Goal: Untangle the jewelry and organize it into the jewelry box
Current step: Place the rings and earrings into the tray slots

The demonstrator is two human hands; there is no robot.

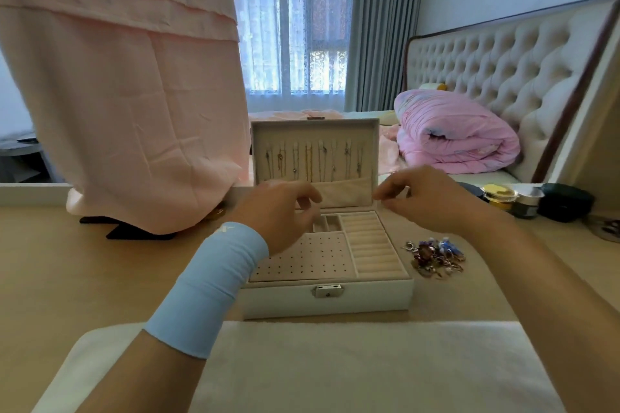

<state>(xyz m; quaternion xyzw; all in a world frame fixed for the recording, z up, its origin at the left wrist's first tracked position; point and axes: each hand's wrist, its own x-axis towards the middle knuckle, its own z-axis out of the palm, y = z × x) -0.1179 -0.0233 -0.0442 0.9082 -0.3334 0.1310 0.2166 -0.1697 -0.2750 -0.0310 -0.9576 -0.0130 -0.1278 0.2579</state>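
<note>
The jewelry box (327, 298) stood open on the worktop (67, 261) straight ahead of the person, its lid (315, 131) upright with a row of necklaces (310, 159) hanging inside. Both hands hovered over the back of the tray, just in front of the lid's pocket (342, 191). The left hand (285, 211) was over the small rear compartments, and the right hand (426, 198) was at the box's back right corner. They were held apart, each with fingers curled toward the thumb as if pinching something fine. Whether a thin chain ran between them could not be told.

The tangled jewelry (436, 256) lay on the worktop just beside the box's right wall — outside it, nearer the person than the right hand, and on that hand's side. It was a compact clump with no clear long axis. The right hand was plainly nearer; the left would have had to cross the whole tray. Any next pick likely fell to the right hand, drawing back and down.
</note>
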